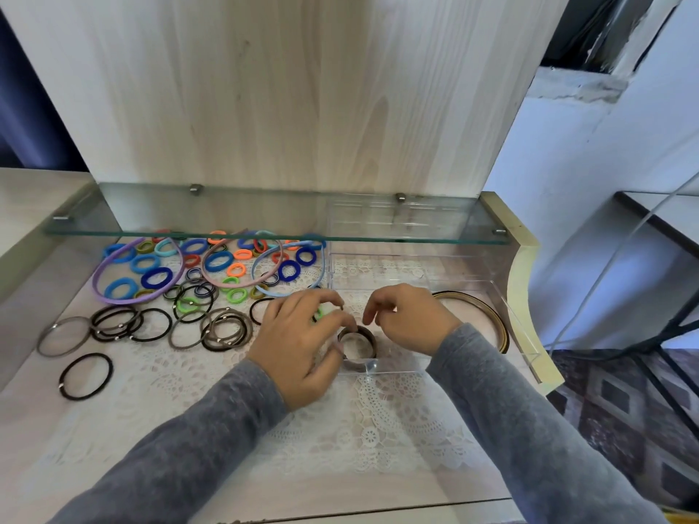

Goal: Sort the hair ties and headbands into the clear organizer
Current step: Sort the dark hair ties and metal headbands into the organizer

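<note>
The clear plastic organizer box sits on the white lace cloth. The left hand curls its fingers around a bunch of brown round hair ties in the box's front left corner. The right hand hovers just beside them, fingers loosely bent, holding nothing.

Soft even daylight, faint shadows, wide-angle bending at edges, slight motion blur throughout

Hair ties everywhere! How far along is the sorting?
Barely started. Done: a gold-edged headband and a bundle of brown ties sit in the clear organizer. In hand: the left hand touches that bundle; the right hand hovers over it. Left: three pastel headbands and dozens of loose ties on the table.
</note>
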`<state>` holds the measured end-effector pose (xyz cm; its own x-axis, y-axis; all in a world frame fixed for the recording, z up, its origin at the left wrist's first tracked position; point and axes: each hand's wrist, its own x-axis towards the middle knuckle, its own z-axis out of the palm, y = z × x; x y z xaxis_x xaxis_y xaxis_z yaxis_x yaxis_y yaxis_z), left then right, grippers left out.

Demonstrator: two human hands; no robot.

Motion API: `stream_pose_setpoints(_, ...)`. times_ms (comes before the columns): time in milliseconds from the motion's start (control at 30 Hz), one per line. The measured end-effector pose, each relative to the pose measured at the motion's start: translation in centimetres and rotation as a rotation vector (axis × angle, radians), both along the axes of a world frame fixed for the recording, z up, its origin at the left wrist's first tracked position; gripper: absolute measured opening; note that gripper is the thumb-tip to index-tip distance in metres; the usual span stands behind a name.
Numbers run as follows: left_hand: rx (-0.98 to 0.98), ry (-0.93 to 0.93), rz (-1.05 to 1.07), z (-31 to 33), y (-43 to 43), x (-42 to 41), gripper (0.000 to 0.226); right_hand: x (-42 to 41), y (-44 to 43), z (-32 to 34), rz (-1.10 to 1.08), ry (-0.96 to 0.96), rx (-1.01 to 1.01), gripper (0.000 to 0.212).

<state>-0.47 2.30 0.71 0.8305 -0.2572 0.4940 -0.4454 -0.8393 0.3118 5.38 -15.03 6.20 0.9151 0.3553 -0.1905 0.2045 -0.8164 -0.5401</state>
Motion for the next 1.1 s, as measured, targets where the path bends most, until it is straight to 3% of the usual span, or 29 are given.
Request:
stream_pose_setpoints(100, 0.082, -0.008, -0.062, 0.5, 0.0, -0.2, 0.03, -0.6, 0.2, -0.1, 0.165, -0.081, -0.041, 0.043)
stream_pose_setpoints(200, 0.194, 0.001, -0.043, 0.7, 0.0, 0.2, 0.046, -1.4, 0.3, -0.3, 0.283, -0.15, -0.186, 0.039)
stream_pose_setpoints(333, 0.378, 0.087, 0.006, 1.2, 0.1, 1.0, 0.076, -2.0, 0.4, -0.4, 0.329, -0.205, -0.276, 0.04)
stream_pose_setpoints(467, 0.497, 0.12, 0.039, 1.6, 0.1, 1.7, 0.088, -2.2, 0.5, -0.4, 0.336, -0.186, -0.285, 0.038)
stream_pose_setpoints(833, 0.458, 0.085, 0.021, 1.2, 0.3, 2.3, 0.07, -2.0, 0.3, -0.6, 0.329, -0.126, -0.238, 0.034)
stream_pose_setpoints(967, 0.467, 0.088, 0.006, 1.1, 0.4, 2.3, 0.073, -1.4, -0.5, -0.7, 0.203, -0.143, -0.126, 0.047)
stream_pose_setpoints(1100, 0.448, 0.104, 0.013, 1.2, 0.5, 2.2, 0.085, -0.8, -1.1, -1.9, 0.037, -0.207, 0.0, 0.042)
